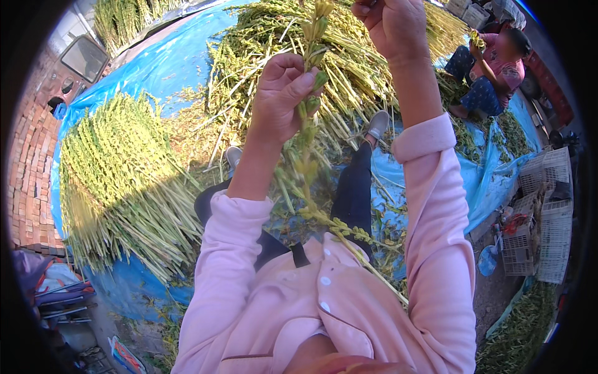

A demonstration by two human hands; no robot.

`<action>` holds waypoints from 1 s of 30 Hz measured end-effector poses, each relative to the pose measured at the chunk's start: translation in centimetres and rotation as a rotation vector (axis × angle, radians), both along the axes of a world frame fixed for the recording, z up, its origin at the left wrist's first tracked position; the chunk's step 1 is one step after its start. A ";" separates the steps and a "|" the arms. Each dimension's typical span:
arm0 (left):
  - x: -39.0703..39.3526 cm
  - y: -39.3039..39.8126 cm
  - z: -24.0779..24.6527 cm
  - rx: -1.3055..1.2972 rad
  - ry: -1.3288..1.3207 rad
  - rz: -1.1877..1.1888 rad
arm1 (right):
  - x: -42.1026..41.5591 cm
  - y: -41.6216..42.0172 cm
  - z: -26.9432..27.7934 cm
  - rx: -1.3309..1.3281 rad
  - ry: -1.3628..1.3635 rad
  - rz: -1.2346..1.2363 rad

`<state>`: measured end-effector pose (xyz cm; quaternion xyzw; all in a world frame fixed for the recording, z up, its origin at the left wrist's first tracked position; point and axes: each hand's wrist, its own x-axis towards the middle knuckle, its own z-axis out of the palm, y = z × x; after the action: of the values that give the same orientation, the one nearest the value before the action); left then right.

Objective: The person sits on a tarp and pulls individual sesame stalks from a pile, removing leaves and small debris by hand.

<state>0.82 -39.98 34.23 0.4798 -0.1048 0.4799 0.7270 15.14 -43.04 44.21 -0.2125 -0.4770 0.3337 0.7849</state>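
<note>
My left hand (287,93) pinches a green stalk with seed pods, likely sesame, between thumb and fingers. The podded stalk (306,135) runs from the top edge down past my left wrist to my lap, where its thin lower end lies across my shirt. My right hand (390,23) is raised to the right of the stalk's top, fingers curled; whether it holds anything cannot be told. Ahead of my feet lies a large heap of cut stalks (345,75). To my left is a bundle of green podded stalks (121,154), partly in shadow.
A blue plastic sheet (163,61) lies under the stalks. A co-worker (500,70) squats at the upper right holding a plant piece. White plastic crates (555,238) stand at the right. Bricks (30,187) are laid at the far left, below an old vehicle door or cab part (79,65).
</note>
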 end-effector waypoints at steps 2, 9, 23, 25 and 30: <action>-0.2 0.0 -0.3 -0.032 0.047 0.118 | 1.2 -0.7 -0.4 -0.080 -0.202 -0.075; 0.7 0.4 -0.3 0.066 0.092 0.233 | 0.4 -3.0 -5.8 -0.245 -0.503 -0.076; 3.3 -0.4 -1.7 0.808 0.369 0.957 | 0.4 -4.0 -8.2 -0.348 -0.435 0.003; 3.6 -1.0 -1.8 0.788 0.391 0.922 | 0.8 -4.1 -8.6 -0.342 -0.473 -0.066; 3.4 -1.2 -2.4 0.369 0.416 0.305 | 1.7 -4.3 -9.3 -0.294 -0.548 -0.269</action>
<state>4.17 -41.23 31.79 0.7014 0.0340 0.4479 0.5534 16.80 -47.37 34.96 -0.4662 -0.5848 0.2229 0.6252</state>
